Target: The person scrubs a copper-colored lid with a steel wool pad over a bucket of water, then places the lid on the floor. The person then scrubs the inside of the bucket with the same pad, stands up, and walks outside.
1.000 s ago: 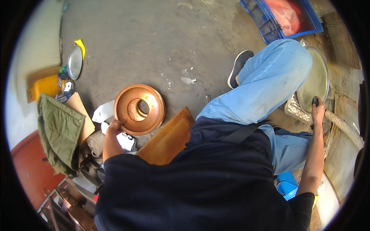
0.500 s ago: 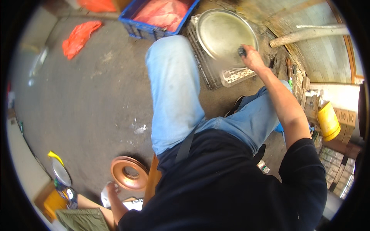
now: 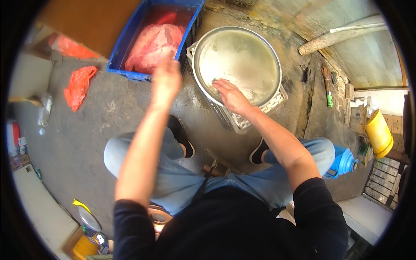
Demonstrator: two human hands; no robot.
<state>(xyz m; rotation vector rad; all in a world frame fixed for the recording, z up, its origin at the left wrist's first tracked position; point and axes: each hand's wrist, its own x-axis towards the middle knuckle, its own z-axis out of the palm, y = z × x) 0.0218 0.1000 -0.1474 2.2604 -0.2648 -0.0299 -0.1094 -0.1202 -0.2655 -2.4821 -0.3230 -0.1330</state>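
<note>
A large round shallow metal pan (image 3: pixel 255 60) rests on a light plastic crate (image 3: pixel 277 99), its inside dull and wet-looking. My right hand (image 3: pixel 234 97) lies low over the pan's near left part, fingers together and pressing down on a scouring pad (image 3: pixel 215 81); only a dark edge of the pad shows at the fingertips. My left hand (image 3: pixel 166 84) is in the air between the pan and a blue plastic tub (image 3: pixel 115 58), smeared by motion, so its fingers are unclear. Inside the tub a big pink slab (image 3: pixel 155 45), like raw meat, sits in reddish liquid.
An orange-red plastic bag (image 3: pixel 80 89) lies on the floor at the left. A blue jug-like container (image 3: pixel 344 162) stands by my right knee, and a yellow cylinder (image 3: pixel 379 134) is farther right. Part of a copper-coloured ring-shaped thing (image 3: pixel 158 216) shows beside my left hip.
My left hand has come up from low beside me to near the blue tub. My right hand has moved left across the pan. My view and legs have shifted, with the knees now apart.
</note>
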